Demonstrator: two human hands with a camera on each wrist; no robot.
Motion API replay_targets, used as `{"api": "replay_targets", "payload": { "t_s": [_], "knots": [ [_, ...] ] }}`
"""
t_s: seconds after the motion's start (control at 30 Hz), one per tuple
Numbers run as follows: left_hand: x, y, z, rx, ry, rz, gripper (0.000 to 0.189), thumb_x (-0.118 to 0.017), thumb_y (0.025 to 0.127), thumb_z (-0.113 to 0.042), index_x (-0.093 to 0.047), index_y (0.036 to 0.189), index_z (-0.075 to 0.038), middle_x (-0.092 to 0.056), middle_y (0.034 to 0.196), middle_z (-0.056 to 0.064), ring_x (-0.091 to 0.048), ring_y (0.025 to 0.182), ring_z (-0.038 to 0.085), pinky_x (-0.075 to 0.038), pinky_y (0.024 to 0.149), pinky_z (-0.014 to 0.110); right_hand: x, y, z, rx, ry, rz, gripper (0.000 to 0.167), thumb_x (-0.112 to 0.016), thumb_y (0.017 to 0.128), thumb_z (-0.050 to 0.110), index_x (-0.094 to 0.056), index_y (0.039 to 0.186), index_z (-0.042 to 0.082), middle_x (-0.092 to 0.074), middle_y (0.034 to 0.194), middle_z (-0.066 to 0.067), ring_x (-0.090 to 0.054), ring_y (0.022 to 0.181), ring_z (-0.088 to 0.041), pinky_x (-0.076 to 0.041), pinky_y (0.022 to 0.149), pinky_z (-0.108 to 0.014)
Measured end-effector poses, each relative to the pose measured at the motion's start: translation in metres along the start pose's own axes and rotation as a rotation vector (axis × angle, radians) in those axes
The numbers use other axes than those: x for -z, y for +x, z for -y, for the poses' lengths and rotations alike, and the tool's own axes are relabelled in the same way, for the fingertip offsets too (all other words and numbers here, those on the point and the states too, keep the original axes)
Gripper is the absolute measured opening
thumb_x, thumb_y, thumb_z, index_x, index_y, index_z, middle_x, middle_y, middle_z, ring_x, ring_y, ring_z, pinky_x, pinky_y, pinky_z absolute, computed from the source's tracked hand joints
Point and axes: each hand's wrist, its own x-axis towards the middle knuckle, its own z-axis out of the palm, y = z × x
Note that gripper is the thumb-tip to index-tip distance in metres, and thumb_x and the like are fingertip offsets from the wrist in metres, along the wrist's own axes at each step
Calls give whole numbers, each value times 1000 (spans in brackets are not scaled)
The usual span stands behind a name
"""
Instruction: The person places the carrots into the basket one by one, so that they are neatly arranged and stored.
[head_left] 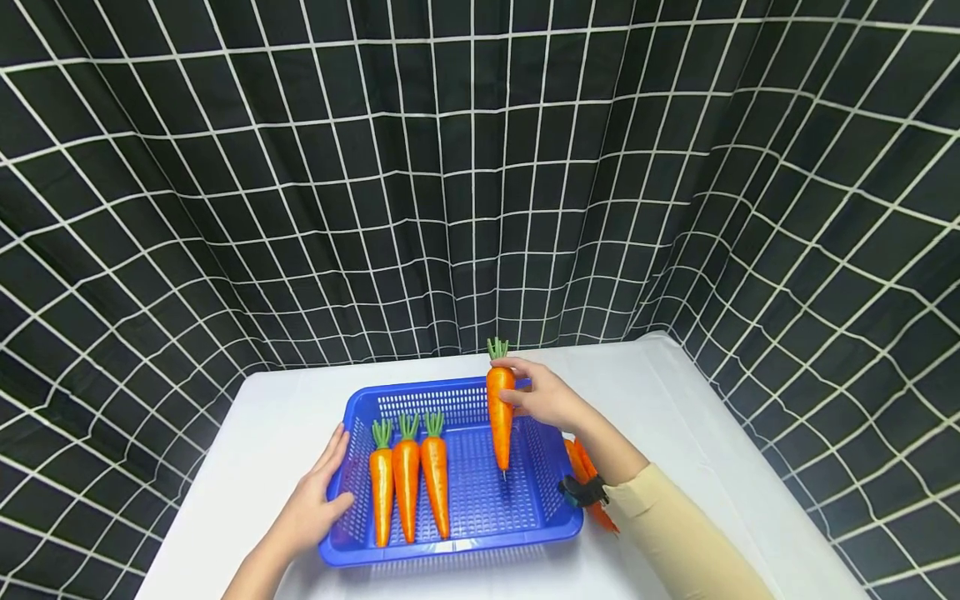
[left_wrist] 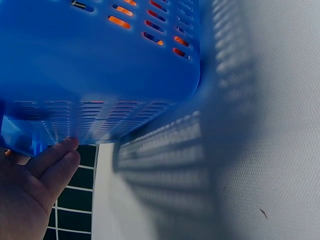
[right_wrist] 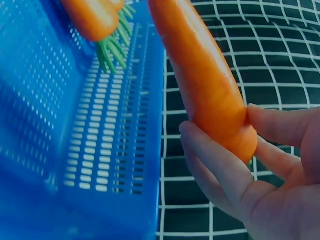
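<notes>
A carrot (head_left: 500, 408) with a green stub of stalks is held above the right part of a blue plastic basket (head_left: 450, 546), tip down. My right hand (head_left: 546, 398) pinches its thick upper end between thumb and fingers, as the right wrist view also shows on the carrot (right_wrist: 210, 75). Three carrots lie side by side in the basket's left half, stalks toward the back, among them the middle carrot (head_left: 407, 487). My left hand (head_left: 311, 500) rests along the basket's left side, fingers (left_wrist: 57, 167) straight against the outer wall, thumb over the rim.
More orange carrots (head_left: 592, 492) lie on the white table (head_left: 705, 467) just right of the basket, partly hidden by my right forearm and a black wrist strap (head_left: 581, 492). A dark curtain (head_left: 465, 183) with a white grid hangs behind and at both sides.
</notes>
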Motion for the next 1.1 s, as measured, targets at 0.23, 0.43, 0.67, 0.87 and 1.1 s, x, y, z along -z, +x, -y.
{"api": "replay_targets", "payload": {
  "t_s": [0.23,0.43,0.67,0.87,1.1],
  "knots": [
    [-3,1,0,23,-7,12,90,-67,78,-7,-27,159,-3,-15,170,12,-22,150,47,-12,111,7,-15,5,8,-14,4,58,47,-69,91,1,-61,135,14,-55,127,-23,-71,94,-30,-64,68,-42],
    [-2,0,1,3,-15,11,90,-67,77,-6,-29,158,-1,-16,169,16,-23,150,48,-8,105,1,-36,7,3,-56,-35,116,44,-70,89,-3,-62,128,14,-52,130,-25,-71,87,-28,-64,68,-46],
    [-2,3,-1,11,1,16,89,-67,78,-6,-28,158,-1,-16,169,14,-24,150,48,-11,109,9,-52,10,-6,-97,-52,205,43,-71,86,-6,-60,124,11,-57,111,-20,-70,83,-28,-63,68,-48],
    [1,3,-2,24,32,20,89,-67,78,-7,-28,158,-1,-17,169,15,-25,149,47,-20,115,33,-65,13,-9,-154,-95,232,42,-73,84,-8,-61,120,9,-61,108,-17,-70,82,-28,-63,64,-46],
    [1,0,0,14,4,11,89,-66,78,-8,-28,158,-2,-15,170,11,-24,149,49,-10,106,7,-78,19,-16,-224,-124,227,45,-71,84,-10,-61,126,4,-58,115,-19,-69,86,-31,-63,68,-50]
  ]
}}
